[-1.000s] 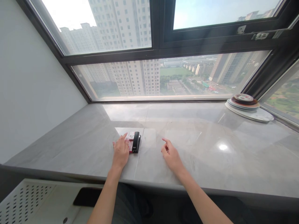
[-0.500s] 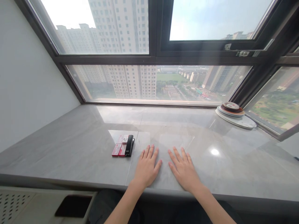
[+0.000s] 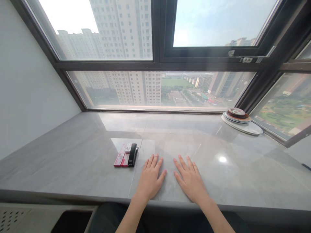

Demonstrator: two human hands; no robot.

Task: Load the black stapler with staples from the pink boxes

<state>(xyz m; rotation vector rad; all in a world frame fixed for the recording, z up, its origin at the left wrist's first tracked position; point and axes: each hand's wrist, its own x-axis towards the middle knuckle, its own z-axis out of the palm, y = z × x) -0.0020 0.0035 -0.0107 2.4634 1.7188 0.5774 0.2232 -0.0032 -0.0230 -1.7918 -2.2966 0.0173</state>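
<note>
My left hand (image 3: 151, 176) lies palm down on the grey marbled sill (image 3: 80, 171), fingers spread, holding nothing. Beside it, a short gap away, my right hand (image 3: 190, 178) also rests flat with its fingers apart. To the left of my left hand is a black stapler (image 3: 132, 155). Against the stapler's left side sit several small red and white boxes (image 3: 119, 160), which look like staple boxes. A smaller white box (image 3: 128, 148) is among them, near the stapler's far end. Neither hand touches these things.
At the back right corner stands a stack of round plates or discs (image 3: 236, 116) on a larger marbled board (image 3: 254, 127). A dark-framed window (image 3: 157, 66) borders the far edge. A thin dark object (image 3: 306, 166) shows at the right edge.
The view has shifted slightly, so the sill's contents appear a little lower and further left. Both hands stay flat in place; the stapler and boxes have not moved on the sill.
</note>
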